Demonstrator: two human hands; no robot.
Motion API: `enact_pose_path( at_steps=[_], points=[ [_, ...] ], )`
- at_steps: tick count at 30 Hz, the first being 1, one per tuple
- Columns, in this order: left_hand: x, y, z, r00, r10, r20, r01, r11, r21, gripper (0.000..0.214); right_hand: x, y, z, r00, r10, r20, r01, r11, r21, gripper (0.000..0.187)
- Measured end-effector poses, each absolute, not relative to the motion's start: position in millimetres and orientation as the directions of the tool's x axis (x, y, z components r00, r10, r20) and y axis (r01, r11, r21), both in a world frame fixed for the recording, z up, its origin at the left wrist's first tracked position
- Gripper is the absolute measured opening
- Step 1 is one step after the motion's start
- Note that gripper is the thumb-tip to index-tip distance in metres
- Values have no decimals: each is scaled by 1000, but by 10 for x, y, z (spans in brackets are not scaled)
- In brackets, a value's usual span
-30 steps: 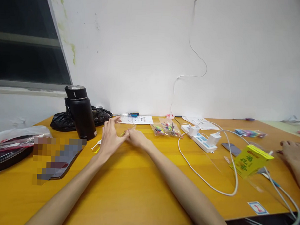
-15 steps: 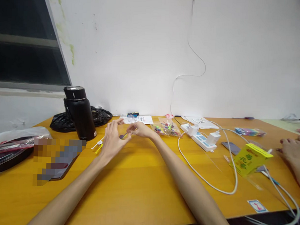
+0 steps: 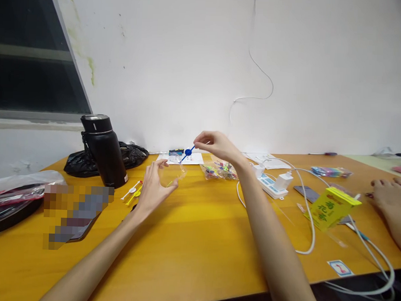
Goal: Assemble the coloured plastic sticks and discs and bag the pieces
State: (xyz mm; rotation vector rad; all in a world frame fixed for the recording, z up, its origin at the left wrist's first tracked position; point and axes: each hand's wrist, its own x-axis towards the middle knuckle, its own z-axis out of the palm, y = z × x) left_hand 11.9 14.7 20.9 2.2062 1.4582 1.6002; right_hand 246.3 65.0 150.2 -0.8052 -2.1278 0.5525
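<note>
My right hand (image 3: 217, 146) is raised above the yellow table (image 3: 190, 246), pinching a small blue plastic pick (image 3: 187, 152) with a round head. My left hand (image 3: 155, 188) rests lower and to the left, its fingers curled around a small clear plastic bag (image 3: 173, 173) with a yellow-green piece inside. A few little picks, white, red and yellow (image 3: 133, 193), lie on the table just left of my left hand. A clear bag of coloured picks (image 3: 219, 171) sits behind my right wrist.
A black flask (image 3: 103, 151) and black bag (image 3: 128, 154) stand at the back left; a phone (image 3: 76, 221) lies at front left. A white power strip (image 3: 271, 186) with cables, a yellow carton (image 3: 332, 208) and another person's hand (image 3: 391, 199) are on the right.
My right hand has pulled the blue pick out of the clear bag and lifted it up and to the right. My left hand has stayed near the table with the bag.
</note>
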Motion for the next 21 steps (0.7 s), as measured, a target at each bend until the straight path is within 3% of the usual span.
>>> enact_pose_path(
  at_steps=[7, 14, 21],
  points=[
    [144, 198, 119, -15, 797, 604, 528, -506, 682, 56, 2486, 243, 1786, -511, 662, 548, 370, 745, -555, 20],
    [194, 170, 92, 27, 816, 578, 497, -512, 700, 54, 2278, 142, 1760, -623, 625, 470, 410, 773, -484, 10],
    [226, 148, 74, 49, 813, 581, 498, -524, 691, 52, 2098, 324, 1576, -739, 613, 281, 473, 768, -431, 8]
  ],
)
